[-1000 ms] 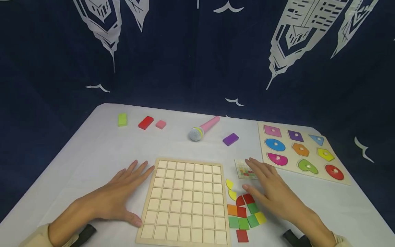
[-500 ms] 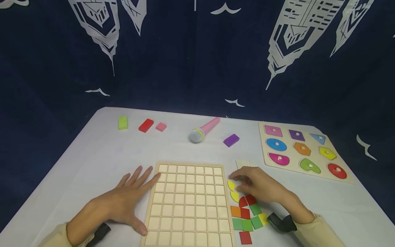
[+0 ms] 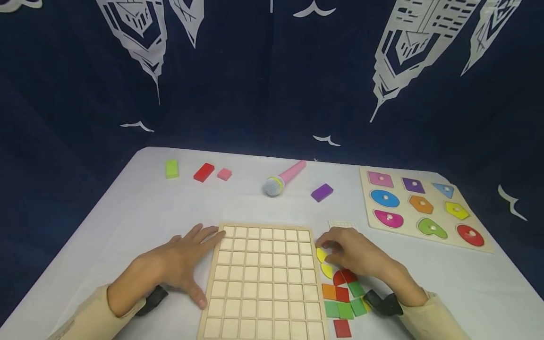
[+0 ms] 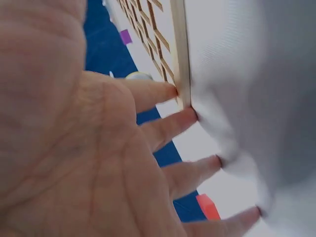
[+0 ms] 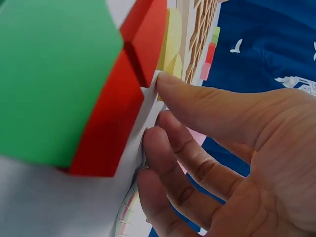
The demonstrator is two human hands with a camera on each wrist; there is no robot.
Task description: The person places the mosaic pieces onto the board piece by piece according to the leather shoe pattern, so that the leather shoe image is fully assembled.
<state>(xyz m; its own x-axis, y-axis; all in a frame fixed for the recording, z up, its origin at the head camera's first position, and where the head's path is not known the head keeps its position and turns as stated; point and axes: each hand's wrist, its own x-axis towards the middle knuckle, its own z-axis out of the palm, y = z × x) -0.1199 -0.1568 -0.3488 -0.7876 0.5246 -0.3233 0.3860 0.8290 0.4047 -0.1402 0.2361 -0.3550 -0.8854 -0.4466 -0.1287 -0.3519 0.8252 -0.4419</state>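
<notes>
Head view: left hand [image 3: 176,267] lies flat on the tabletop [image 3: 127,222], fingers straight (grip released) against the grid board [image 3: 263,278]. Right hand [image 3: 361,259] curls over a yellow piece [image 3: 321,255] just beside the board, fingertips touching it.

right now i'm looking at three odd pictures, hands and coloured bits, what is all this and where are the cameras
No machine here: a person works with bare hands. The wide picture comes from a head camera looking down; the two close-ups come from cameras on each wrist. On the white table lies a wooden grid board, a pile of coloured tiles, a toy microphone and a shape puzzle. The left hand lies flat, fingers touching the board's edge. The right hand reaches a yellow tile; whether it grips it is unclear.
</notes>
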